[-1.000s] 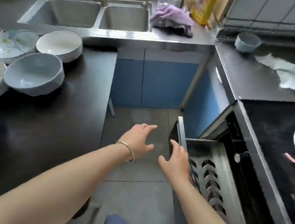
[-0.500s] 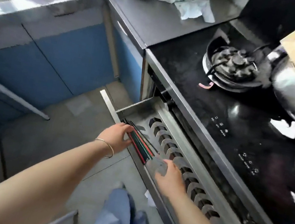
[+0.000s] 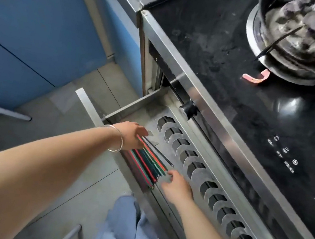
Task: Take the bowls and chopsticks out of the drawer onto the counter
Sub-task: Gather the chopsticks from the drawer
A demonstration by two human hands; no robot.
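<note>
Chopsticks point(image 3: 148, 164) lie bundled at the drawer point(image 3: 133, 106) front. Left hand point(image 3: 129, 135) pinches their far ends; right hand point(image 3: 177, 189), fingers loose, touches near tips. Best: square tips w/ right, lift level tog.

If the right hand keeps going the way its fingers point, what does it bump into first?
Most likely the chopsticks: the right hand points its fingers at the near ends of the coloured bundle in the drawer, almost touching. Depth is hard to judge.

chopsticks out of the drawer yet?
Not yet. The chopsticks lie in the open drawer; left hand at one end, right hand at the other.
</note>
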